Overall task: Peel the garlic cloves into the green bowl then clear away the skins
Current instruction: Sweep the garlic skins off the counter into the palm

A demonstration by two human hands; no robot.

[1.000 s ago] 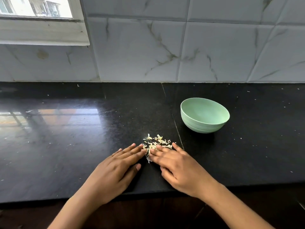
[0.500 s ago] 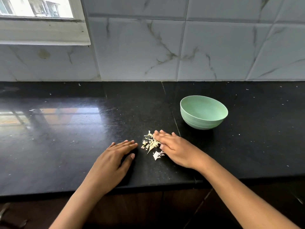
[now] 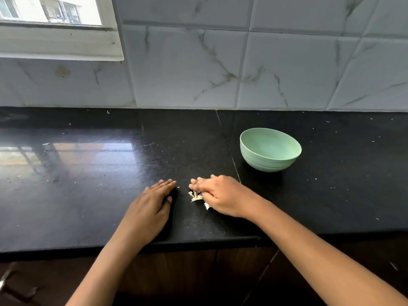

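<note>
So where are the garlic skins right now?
Head view, centre: the garlic skins lie on the black counter against the right hand, left hand just beside, green bowl farther back right.

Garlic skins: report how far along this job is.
Done, apparently: no unpeeled cloves lie on the counter, though the bottom of the green bowl is hidden. In hand: the right hand covers part of a small pile of skins; the left hand lies flat beside it. Left: the pile is not yet off the counter, and small flecks are scattered across it.
</note>
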